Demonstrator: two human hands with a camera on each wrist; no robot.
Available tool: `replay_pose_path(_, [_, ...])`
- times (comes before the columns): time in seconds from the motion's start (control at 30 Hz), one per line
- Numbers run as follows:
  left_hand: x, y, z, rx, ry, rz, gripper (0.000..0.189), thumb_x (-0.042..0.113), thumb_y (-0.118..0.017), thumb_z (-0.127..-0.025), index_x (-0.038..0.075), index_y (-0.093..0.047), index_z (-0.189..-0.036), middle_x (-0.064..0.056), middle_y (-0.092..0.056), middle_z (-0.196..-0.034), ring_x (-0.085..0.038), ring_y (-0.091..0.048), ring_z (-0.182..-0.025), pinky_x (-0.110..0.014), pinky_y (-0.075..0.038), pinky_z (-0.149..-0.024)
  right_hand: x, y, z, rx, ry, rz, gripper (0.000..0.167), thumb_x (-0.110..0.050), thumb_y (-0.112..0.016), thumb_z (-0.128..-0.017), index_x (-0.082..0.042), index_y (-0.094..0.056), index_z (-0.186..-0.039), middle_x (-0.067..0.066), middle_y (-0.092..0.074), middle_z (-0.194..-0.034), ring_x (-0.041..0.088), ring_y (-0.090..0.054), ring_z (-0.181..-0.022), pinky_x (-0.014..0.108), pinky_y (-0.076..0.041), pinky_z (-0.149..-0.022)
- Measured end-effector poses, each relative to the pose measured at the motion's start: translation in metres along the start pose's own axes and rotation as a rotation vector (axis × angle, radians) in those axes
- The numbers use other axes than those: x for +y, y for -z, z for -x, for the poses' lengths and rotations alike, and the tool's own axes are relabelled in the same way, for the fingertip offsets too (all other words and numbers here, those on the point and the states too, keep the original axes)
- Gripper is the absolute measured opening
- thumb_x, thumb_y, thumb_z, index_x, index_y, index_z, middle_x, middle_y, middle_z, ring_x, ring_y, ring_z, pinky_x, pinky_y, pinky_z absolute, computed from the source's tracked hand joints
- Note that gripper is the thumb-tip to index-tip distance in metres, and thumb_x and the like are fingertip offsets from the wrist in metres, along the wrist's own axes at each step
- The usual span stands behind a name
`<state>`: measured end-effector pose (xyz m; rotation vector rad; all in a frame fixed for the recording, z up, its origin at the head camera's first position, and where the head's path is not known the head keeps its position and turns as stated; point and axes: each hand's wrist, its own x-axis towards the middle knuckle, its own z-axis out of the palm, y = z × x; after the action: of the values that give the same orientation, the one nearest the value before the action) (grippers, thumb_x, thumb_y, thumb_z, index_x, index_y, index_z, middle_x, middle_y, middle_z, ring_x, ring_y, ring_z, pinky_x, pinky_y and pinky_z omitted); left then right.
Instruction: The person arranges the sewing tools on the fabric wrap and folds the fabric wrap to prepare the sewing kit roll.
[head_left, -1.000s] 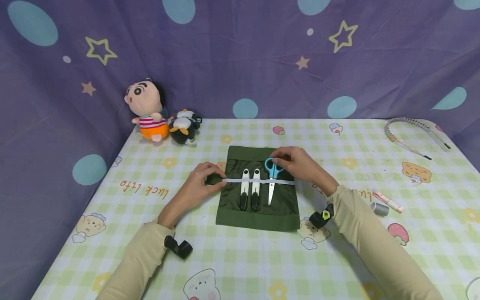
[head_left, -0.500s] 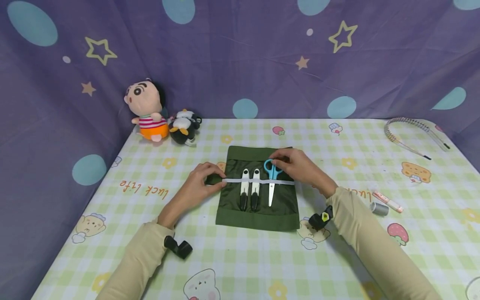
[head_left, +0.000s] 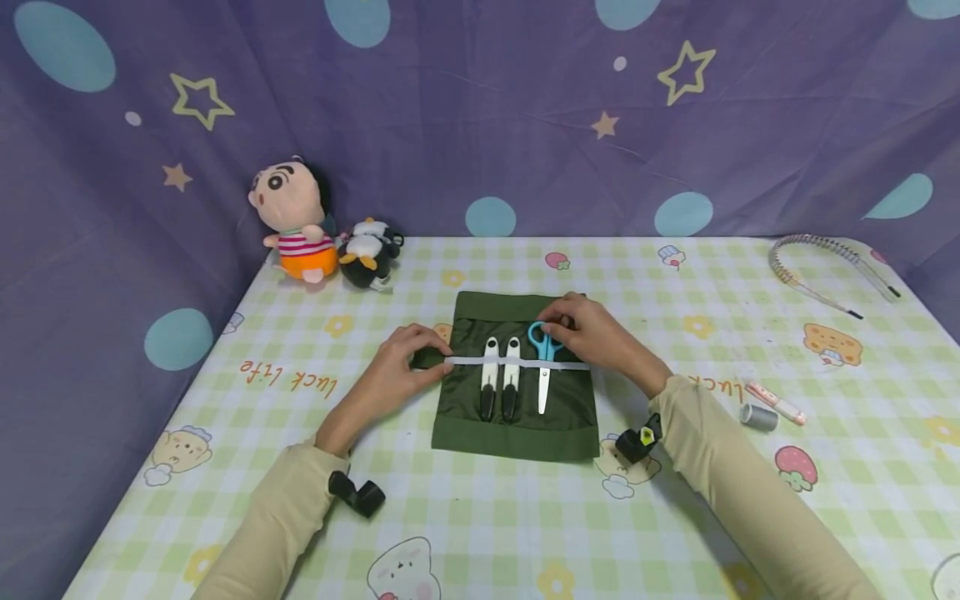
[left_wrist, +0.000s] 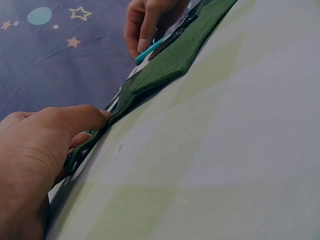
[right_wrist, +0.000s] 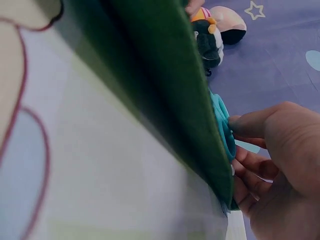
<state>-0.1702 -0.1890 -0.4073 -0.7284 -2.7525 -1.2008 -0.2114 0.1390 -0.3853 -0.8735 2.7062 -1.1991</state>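
A dark green cloth tool roll (head_left: 517, 442) lies spread on the table, a pale elastic strap (head_left: 461, 361) running across it. Under that strap sit two slim white tools with black tips (head_left: 490, 379), side by side, and blue-handled scissors (head_left: 543, 390) whose blade points toward me. My left hand (head_left: 390, 371) pinches the roll's left edge at the end of the strap. At the scissors' blue handle loops (right_wrist: 225, 125), my right hand (head_left: 596, 333) pinches with thumb and fingers. Part of the right loop is hidden behind those fingers.
To the right lie a grey thread spool (head_left: 759, 417) and a pink-and-white pen-like stick (head_left: 780, 405). A coiled headband (head_left: 813, 241) rests at the back right. Two plush toys, a boy doll (head_left: 300, 221) and a penguin (head_left: 367, 254), sit at the back left against the curtain (head_left: 420, 150).
The scissors have slid slightly toward me under the strap, with my right hand moving along at the handle. My left hand keeps its place on the roll's edge.
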Motion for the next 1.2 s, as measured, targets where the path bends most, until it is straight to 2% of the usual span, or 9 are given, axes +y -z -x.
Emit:
replay_pose_path(0.27, [0.000, -0.001, 0.000, -0.002, 0.002, 0.000, 0.014, 0.020, -0.081, -0.094, 0.017, -0.076, -0.107, -0.003, -0.064, -0.122, -0.027, -0.054, -0.115, -0.052, -0.045, -0.100, 0.000, -0.001, 0.000, -0.002, 0.023, 0.039, 0.019, -0.007, -0.064, -0.104, 0.004, -0.072, -0.117, 0.013, -0.063, -0.106, 0.021, -0.056, -0.083, 0.039, -0.049, -0.072])
replay_pose_path(0.53, [-0.001, -0.001, -0.001, 0.005, -0.004, -0.004, 0.014, 0.019, -0.081, -0.093, 0.017, -0.076, -0.106, -0.004, -0.065, -0.121, -0.028, -0.054, -0.115, -0.052, -0.044, -0.100, -0.002, -0.002, 0.001, 0.008, 0.014, 0.049, 0.019, -0.007, -0.065, -0.103, 0.003, -0.072, -0.117, 0.012, -0.063, -0.105, 0.022, -0.058, -0.087, 0.041, -0.050, -0.076])
replay_pose_path(0.8, [0.000, -0.001, -0.001, 0.001, -0.003, -0.003, 0.014, 0.021, -0.080, -0.094, 0.017, -0.075, -0.106, -0.004, -0.064, -0.121, -0.028, -0.054, -0.116, -0.053, -0.044, -0.100, -0.002, 0.001, 0.003, 0.011, -0.007, 0.025, 0.019, -0.008, -0.065, -0.103, 0.001, -0.072, -0.118, 0.011, -0.062, -0.108, 0.023, -0.060, -0.091, 0.041, -0.052, -0.079])
replay_pose_path(0.97, [0.000, -0.001, -0.001, -0.008, 0.011, -0.002, 0.014, 0.021, -0.080, -0.094, 0.018, -0.075, -0.106, -0.003, -0.063, -0.122, -0.028, -0.053, -0.117, -0.053, -0.043, -0.101, -0.003, 0.004, 0.005, 0.034, -0.011, 0.004, 0.018, -0.007, -0.067, -0.101, 0.002, -0.072, -0.116, 0.011, -0.062, -0.104, 0.023, -0.059, -0.088, 0.041, -0.051, -0.078])
replay_pose_path(1.2, [0.001, 0.000, 0.000, -0.013, 0.015, 0.001, 0.014, 0.023, -0.079, -0.095, 0.018, -0.075, -0.107, -0.004, -0.063, -0.122, -0.028, -0.052, -0.118, -0.054, -0.044, -0.101, 0.000, 0.015, 0.016, 0.063, -0.039, -0.013, 0.019, -0.007, -0.066, -0.102, 0.001, -0.073, -0.118, 0.010, -0.063, -0.103, 0.023, -0.059, -0.089, 0.042, -0.052, -0.079])
